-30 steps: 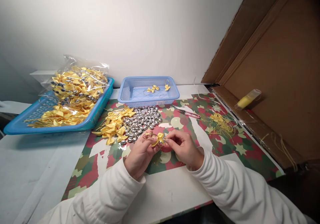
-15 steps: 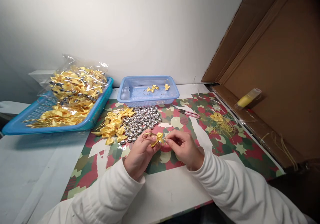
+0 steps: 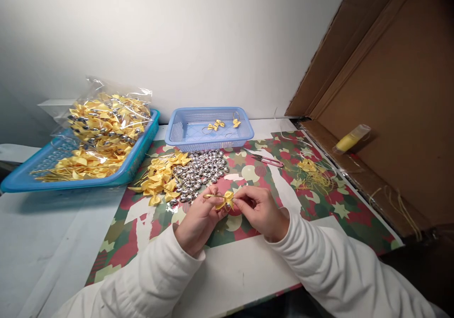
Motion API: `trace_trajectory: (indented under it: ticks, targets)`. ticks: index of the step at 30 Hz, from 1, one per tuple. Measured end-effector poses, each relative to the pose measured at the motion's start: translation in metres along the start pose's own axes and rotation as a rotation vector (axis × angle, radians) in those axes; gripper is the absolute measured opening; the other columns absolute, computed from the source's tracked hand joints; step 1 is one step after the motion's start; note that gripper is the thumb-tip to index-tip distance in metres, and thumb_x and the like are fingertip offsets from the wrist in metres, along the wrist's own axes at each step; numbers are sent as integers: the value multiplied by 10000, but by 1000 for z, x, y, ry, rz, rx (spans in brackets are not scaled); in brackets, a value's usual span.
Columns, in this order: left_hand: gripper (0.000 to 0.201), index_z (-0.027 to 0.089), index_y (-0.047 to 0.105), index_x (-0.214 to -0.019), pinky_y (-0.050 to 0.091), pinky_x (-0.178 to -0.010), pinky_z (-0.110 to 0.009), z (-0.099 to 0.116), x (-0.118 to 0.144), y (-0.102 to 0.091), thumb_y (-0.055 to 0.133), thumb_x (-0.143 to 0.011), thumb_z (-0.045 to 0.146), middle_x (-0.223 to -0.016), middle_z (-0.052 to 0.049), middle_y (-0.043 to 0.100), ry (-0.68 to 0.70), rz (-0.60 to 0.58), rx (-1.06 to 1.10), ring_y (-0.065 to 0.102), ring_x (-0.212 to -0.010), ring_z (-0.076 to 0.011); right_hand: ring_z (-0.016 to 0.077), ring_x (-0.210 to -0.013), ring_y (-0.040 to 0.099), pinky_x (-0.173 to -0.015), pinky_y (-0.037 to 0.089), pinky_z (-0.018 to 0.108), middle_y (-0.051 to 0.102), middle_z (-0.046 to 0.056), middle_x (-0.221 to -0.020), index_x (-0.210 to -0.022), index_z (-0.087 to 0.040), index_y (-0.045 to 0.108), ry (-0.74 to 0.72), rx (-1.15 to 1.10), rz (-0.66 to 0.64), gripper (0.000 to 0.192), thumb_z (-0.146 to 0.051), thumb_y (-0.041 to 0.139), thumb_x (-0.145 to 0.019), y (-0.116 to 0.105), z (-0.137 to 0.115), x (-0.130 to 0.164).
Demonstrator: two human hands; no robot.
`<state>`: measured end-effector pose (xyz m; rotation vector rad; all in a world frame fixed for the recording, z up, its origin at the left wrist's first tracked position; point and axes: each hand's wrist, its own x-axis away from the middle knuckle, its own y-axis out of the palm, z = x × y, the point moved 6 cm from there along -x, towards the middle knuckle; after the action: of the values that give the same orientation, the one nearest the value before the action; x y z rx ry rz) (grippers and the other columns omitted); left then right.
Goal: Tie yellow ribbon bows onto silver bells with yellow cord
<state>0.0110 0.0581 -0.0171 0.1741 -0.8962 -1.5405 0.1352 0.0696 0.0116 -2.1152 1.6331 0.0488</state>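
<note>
My left hand (image 3: pixel 197 221) is closed on a yellow ribbon bow (image 3: pixel 228 197) that has a thin gold loop (image 3: pixel 212 195) at its left side. Fingertips of my right hand (image 3: pixel 261 211) are pinched at the bow's right edge; whether a ribbon end or something thinner is between them is too small to tell. A bit of silver shows just beneath the bow. Beyond my left hand lie a heap of silver bells (image 3: pixel 200 171) and a pile of yellow ribbon bows (image 3: pixel 161 177) with gold cords.
A blue basket (image 3: pixel 209 145) at the back holds a few looped bows. At left, a larger blue basket (image 3: pixel 136 166) carries a plastic bag (image 3: pixel 109 114) full of bows. Pink-handled thread snips (image 3: pixel 268 161), yellow thread scraps (image 3: pixel 315 173) and a yellow tube (image 3: pixel 351 139) are at right.
The bow has turned slightly in my hands, and its gold loop now appears flatter. My right fingertips have come closer against the bow's edge.
</note>
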Motion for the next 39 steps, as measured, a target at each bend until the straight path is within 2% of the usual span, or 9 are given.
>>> trace_trajectory:
  ticks: [6,12,16,21,25,30,39]
  targets:
    - [268,193,458,-773,467,-585,-205,-6,0,-2,659,-632,85,-660,32,567,-75,7,96,557,-599,-95,117,-593,534,-540,444,234,604,6,-642,-723,-175,609,122,-215,-21,98,-220,575,-803,4,12,-1]
    - [210,181,521,-768,459,-571,-202,-4,2,-1,658,-641,87,-689,34,555,-85,10,130,540,-593,-82,104,-583,520,-548,438,227,583,-5,-640,-710,-169,601,183,-336,-21,109,-244,602,-790,6,18,-1]
    - [221,197,583,-786,465,-569,-214,0,2,0,648,-628,56,-670,34,559,-30,10,66,549,-608,-98,106,-571,522,-538,444,227,574,-10,-626,-705,-171,595,205,-385,-33,123,-263,613,-785,8,19,0]
    - [159,148,665,-730,499,-579,-246,1,0,-2,651,-597,61,-688,-14,618,-5,24,15,588,-647,-132,104,-546,512,-526,436,231,564,-12,-603,-708,-170,597,198,-343,-64,149,-292,611,-793,9,18,0]
    - [104,143,640,-618,492,-565,-236,3,-1,1,678,-586,51,-673,-12,615,-5,-33,-21,599,-630,-133,105,-544,507,-531,433,235,564,-8,-599,-705,-168,601,174,-264,-71,128,-252,591,-801,7,17,1]
    - [202,150,545,-561,461,-546,-209,6,2,7,714,-637,70,-642,21,545,5,-129,-7,572,-596,-105,106,-556,510,-543,439,236,562,-8,-615,-713,-170,603,171,-241,-70,103,-223,579,-798,6,18,1]
    - [263,165,484,-599,431,-545,-206,4,2,5,738,-666,145,-662,32,495,-30,-115,73,508,-603,-94,106,-566,516,-549,449,234,567,-10,-625,-719,-171,608,182,-311,-64,96,-229,590,-793,7,21,0]
